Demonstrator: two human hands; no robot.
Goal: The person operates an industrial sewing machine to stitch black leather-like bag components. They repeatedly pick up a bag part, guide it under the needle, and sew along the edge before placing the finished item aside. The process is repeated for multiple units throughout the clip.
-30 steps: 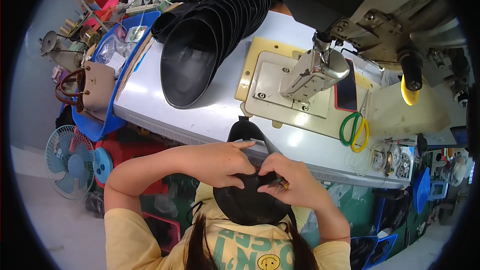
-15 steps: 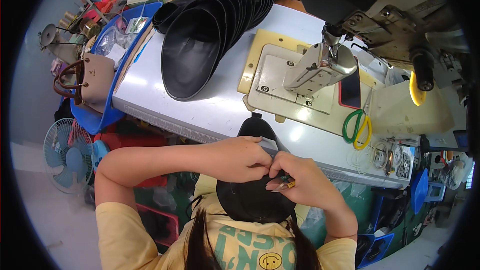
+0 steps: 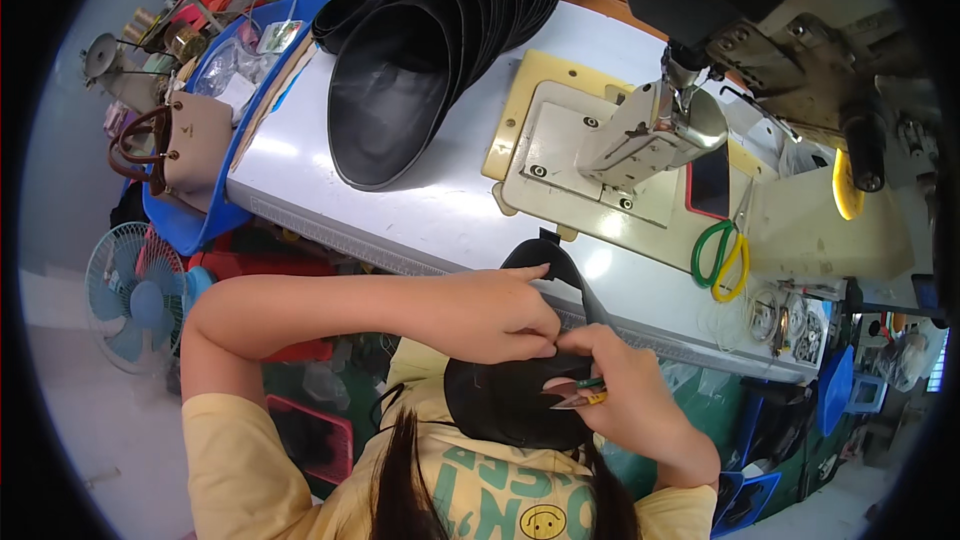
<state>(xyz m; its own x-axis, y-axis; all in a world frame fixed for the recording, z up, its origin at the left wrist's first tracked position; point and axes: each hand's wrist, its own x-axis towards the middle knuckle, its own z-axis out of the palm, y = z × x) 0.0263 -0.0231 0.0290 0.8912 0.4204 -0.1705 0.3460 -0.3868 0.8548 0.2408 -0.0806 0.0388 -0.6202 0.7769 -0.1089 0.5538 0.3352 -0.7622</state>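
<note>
A black, leather-like sewn piece (image 3: 510,405) lies against my lap, its narrower far end rising toward the table edge. My left hand (image 3: 500,318) lies across its middle, closed, thumb and fingers pinching its edge. Close beside it on the right, my right hand (image 3: 635,390) is closed, with a small pair of thread snips (image 3: 582,396) tucked in it, blades pointing left over the black piece. Its thumb and forefinger meet near the left fingertips, and what they pinch there is hidden. A thin dark strip (image 3: 600,312) runs up from the right fingers along the piece's right side.
Nested black curved pieces (image 3: 390,105) stand on the white table (image 3: 285,165). A post-bed sewing machine (image 3: 650,135) is at right. Green-and-yellow-handled scissors (image 3: 722,255), a phone (image 3: 708,185) and bobbins (image 3: 790,318) lie near it. A beige handbag (image 3: 195,140), blue tray (image 3: 185,230) and fan (image 3: 140,300) are left.
My right hand has moved a little right and down, and the snips' blades show more clearly. My left hand still grips the black piece. The whole view has shifted slightly.
</note>
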